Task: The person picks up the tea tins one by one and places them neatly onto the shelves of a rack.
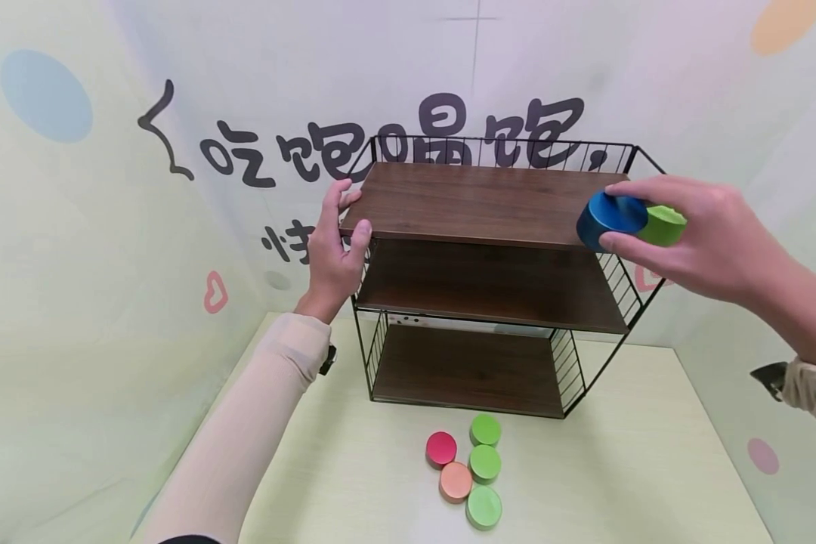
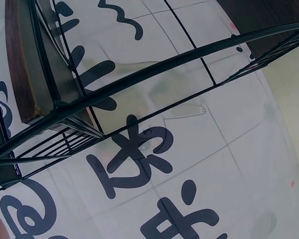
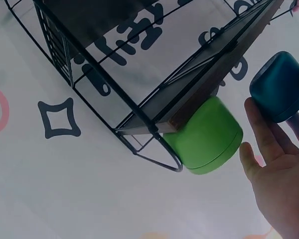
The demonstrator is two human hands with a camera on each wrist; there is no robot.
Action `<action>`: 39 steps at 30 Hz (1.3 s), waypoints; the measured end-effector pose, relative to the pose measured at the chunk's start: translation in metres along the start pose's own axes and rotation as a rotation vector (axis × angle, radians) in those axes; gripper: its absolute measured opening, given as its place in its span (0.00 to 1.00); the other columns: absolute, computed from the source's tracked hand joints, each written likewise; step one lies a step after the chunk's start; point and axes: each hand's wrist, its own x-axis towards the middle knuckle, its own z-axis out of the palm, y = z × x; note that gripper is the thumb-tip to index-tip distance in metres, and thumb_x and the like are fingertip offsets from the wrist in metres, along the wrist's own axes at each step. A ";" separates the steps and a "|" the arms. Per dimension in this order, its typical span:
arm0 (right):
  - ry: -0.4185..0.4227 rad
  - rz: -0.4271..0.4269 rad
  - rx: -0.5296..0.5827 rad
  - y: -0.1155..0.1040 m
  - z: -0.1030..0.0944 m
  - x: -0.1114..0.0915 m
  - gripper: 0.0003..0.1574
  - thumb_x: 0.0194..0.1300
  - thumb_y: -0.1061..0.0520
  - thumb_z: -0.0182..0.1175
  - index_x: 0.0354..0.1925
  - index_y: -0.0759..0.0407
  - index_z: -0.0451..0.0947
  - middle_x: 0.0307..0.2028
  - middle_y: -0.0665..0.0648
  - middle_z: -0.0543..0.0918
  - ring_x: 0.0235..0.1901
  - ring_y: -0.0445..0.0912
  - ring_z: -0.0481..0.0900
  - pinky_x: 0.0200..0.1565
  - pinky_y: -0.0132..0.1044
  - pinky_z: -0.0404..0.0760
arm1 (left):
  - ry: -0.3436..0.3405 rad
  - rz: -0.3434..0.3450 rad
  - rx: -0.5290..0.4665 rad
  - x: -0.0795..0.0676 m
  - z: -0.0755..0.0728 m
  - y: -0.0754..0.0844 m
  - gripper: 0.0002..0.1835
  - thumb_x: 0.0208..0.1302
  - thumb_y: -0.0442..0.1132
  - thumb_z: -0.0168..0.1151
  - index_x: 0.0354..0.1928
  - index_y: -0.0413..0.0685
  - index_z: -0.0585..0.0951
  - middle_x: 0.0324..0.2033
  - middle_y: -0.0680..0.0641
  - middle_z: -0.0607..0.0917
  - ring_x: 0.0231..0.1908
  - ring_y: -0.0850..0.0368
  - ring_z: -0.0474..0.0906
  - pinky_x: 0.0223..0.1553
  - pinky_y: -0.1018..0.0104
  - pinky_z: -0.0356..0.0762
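A three-tier rack with dark wood boards [image 1: 476,200] and a black wire frame stands in front. With the thumb at the front edge and fingers over the side, my left hand [image 1: 336,253] grips the top board's left end. Between thumb and fingers, my right hand [image 1: 717,234] pinches a blue round container [image 1: 610,217] at the right of the top board. Partly hidden behind it in the head view is a green round container [image 1: 665,224]. The right wrist view shows this green container [image 3: 209,137] at the board's corner, close to the fingers.
On the pale table [image 1: 639,453] before the rack lie a red round piece [image 1: 441,449], an orange one [image 1: 455,482] and three green ones [image 1: 486,462], grouped together. A printed cloth [image 1: 197,378] hangs behind and at the sides.
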 end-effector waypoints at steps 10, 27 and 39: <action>-0.062 0.099 -0.037 0.011 -0.002 0.005 0.32 0.57 0.54 0.72 0.60 0.58 0.80 0.48 0.65 0.84 0.47 0.59 0.78 0.41 0.23 0.64 | -0.002 0.005 0.001 0.000 0.001 -0.001 0.30 0.66 0.49 0.48 0.66 0.40 0.68 0.55 0.42 0.83 0.59 0.56 0.76 0.57 0.53 0.70; -0.118 0.124 -0.070 0.022 0.003 0.009 0.31 0.59 0.52 0.70 0.59 0.59 0.79 0.46 0.64 0.83 0.45 0.57 0.75 0.39 0.34 0.64 | -0.004 0.023 0.004 0.001 0.001 -0.003 0.31 0.66 0.50 0.48 0.66 0.39 0.68 0.55 0.42 0.83 0.59 0.57 0.76 0.54 0.52 0.71; -0.102 0.138 -0.040 0.027 0.007 0.005 0.30 0.60 0.53 0.69 0.59 0.59 0.79 0.50 0.66 0.82 0.45 0.60 0.76 0.36 0.22 0.64 | -0.004 0.023 0.004 0.001 0.002 -0.002 0.32 0.66 0.50 0.48 0.66 0.37 0.68 0.55 0.42 0.83 0.59 0.57 0.76 0.55 0.54 0.70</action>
